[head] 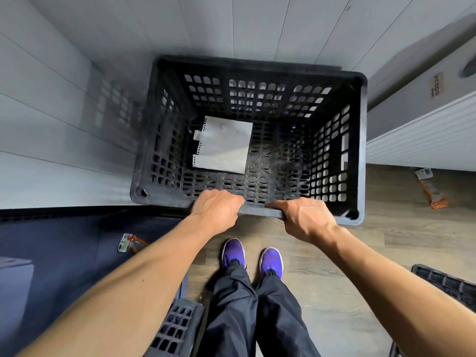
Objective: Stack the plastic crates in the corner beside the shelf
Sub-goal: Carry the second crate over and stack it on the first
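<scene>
- Black perforated plastic crate (257, 140): upright in the corner, against the grey panelled walls (64, 112).
- Left hand (216, 211) and right hand (305, 219): both closed over the crate's near rim.
- White paper sheet (224, 144): on the crate floor.

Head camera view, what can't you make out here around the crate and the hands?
- Fingertips of left hand and right hand: curled over the crate rim.
- Under the crate: hidden by its walls.
- Paper inside: no writing legible.
- Other crates: cut by arms and frame edges.
</scene>
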`<state>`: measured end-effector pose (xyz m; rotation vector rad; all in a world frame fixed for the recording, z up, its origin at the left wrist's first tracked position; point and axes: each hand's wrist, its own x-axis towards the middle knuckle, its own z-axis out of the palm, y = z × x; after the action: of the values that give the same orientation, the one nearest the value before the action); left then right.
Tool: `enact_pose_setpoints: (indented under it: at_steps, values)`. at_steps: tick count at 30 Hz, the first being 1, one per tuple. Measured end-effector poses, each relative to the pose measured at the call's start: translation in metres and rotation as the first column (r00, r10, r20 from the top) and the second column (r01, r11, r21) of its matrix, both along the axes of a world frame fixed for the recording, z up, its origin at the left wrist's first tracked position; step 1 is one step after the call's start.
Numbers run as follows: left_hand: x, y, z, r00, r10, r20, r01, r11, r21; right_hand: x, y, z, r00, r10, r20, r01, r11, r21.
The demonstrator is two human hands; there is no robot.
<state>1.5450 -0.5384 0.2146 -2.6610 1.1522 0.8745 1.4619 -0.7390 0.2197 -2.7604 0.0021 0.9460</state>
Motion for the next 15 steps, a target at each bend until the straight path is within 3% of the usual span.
enact_pose_setpoints:
  at_steps: [15]
  values:
    - [-0.010,0.008,0.004,0.990,0.090,0.109,-0.085,0.995,-0.052,-0.004,0.010,0.006,0.992,-0.007,0.127,0.014,0.998,-0.057]
